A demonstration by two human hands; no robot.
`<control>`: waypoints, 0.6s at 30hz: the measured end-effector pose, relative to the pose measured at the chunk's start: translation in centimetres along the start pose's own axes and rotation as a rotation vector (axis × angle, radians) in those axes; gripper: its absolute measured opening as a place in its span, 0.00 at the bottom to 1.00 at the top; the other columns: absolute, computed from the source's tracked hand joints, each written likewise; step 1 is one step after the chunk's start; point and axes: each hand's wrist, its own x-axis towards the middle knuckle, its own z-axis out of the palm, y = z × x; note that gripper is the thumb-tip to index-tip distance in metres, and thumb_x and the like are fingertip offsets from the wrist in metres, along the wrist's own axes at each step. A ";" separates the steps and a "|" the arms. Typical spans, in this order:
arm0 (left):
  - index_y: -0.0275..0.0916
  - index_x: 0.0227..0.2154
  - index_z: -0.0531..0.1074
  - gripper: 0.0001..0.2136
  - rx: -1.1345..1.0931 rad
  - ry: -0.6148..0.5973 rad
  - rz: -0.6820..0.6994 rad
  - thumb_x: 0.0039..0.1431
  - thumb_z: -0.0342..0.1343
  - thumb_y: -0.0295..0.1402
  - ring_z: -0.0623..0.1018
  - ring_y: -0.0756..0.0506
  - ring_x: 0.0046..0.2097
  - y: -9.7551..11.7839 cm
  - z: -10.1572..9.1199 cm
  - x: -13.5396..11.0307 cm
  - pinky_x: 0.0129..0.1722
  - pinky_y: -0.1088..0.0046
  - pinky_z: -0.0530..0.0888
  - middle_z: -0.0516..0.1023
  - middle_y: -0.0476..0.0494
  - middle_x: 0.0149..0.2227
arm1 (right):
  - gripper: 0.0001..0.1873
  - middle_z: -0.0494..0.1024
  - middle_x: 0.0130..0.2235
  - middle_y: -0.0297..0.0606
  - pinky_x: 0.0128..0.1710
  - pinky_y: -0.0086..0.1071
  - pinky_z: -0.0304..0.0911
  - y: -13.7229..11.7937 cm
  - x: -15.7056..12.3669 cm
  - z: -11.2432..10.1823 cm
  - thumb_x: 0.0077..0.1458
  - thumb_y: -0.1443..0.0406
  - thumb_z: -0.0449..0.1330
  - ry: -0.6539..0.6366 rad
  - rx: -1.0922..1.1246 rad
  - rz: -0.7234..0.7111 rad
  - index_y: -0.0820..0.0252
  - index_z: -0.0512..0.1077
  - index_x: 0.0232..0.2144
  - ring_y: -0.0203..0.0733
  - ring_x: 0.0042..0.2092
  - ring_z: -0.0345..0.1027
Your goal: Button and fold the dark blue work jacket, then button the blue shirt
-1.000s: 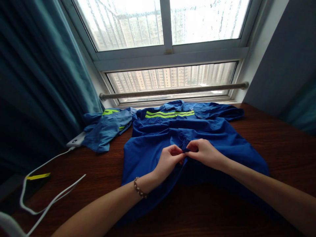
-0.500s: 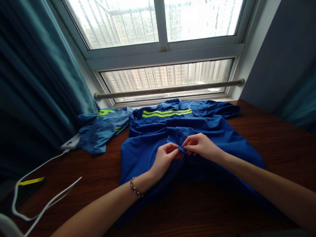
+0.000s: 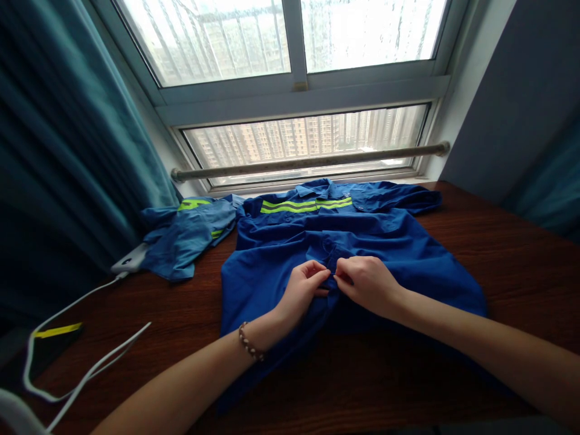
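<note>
A blue work shirt (image 3: 272, 260) with yellow-green reflective stripes across the chest lies spread on the wooden surface, its collar toward the window. My left hand (image 3: 304, 287), with a braided bracelet at the wrist, pinches the edge of the shirt's front opening near the lower hem. Right beside it, my right hand (image 3: 369, 283) is closed on the facing edge, thumb and fingers together. The fingertips of both hands almost meet. Whether a button sits between them is too small to tell. One sleeve is bunched at the far left, the other stretches right.
A white power strip (image 3: 129, 261) lies partly under the left sleeve, and its white cable (image 3: 67, 299) loops over the wood. A dark item with a yellow strip (image 3: 58, 331) is at the left. Behind the shirt runs a metal rail (image 3: 312, 162) before the window; a teal curtain (image 3: 104, 121) hangs left.
My right hand has dropped slightly and turned so its knuckles face up more. The fold of cloth that stood up between my fingertips is now lower and mostly hidden.
</note>
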 end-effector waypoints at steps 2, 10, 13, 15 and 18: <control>0.33 0.24 0.67 0.10 -0.023 -0.017 0.003 0.43 0.60 0.35 0.69 0.55 0.25 -0.1 0.0 0.1 0.23 0.83 0.68 0.68 0.51 0.24 | 0.07 0.72 0.23 0.34 0.27 0.27 0.52 -0.2 -0.1 0.0 0.50 0.66 0.52 0.029 -0.002 0.021 0.60 0.67 0.23 0.35 0.26 0.65; 0.34 0.25 0.65 0.12 -0.065 -0.053 0.043 0.44 0.59 0.37 0.71 0.54 0.25 0.1 -0.1 0.0 0.27 0.79 0.69 0.69 0.51 0.24 | 0.06 0.72 0.19 0.33 0.22 0.24 0.56 0.9 1.1 0.2 0.44 0.65 0.57 -0.077 0.747 0.351 0.63 0.68 0.21 0.33 0.23 0.65; 0.35 0.25 0.65 0.12 -0.052 -0.076 0.059 0.44 0.59 0.38 0.71 0.53 0.26 0.3 -0.1 0.0 0.27 0.79 0.69 0.70 0.51 0.24 | 0.08 0.70 0.18 0.32 0.17 0.22 0.52 1.4 1.6 0.5 0.40 0.65 0.61 -0.155 1.051 0.548 0.64 0.67 0.20 0.30 0.20 0.62; 0.35 0.25 0.65 0.12 -0.022 -0.077 0.082 0.44 0.59 0.38 0.70 0.54 0.26 0.4 -0.1 0.0 0.27 0.79 0.68 0.70 0.51 0.23 | 0.08 0.69 0.17 0.32 0.16 0.21 0.50 1.8 1.7 0.9 0.38 0.66 0.62 -0.189 1.190 0.639 0.65 0.67 0.18 0.28 0.18 0.60; 0.35 0.25 0.65 0.11 0.046 -0.071 0.125 0.44 0.59 0.37 0.69 0.54 0.26 0.4 -0.2 0.1 0.27 0.80 0.67 0.69 0.52 0.23 | 0.08 0.67 0.17 0.31 0.15 0.20 0.48 2.1 1.7 1.3 0.38 0.67 0.62 -0.196 1.285 0.692 0.65 0.66 0.17 0.26 0.18 0.58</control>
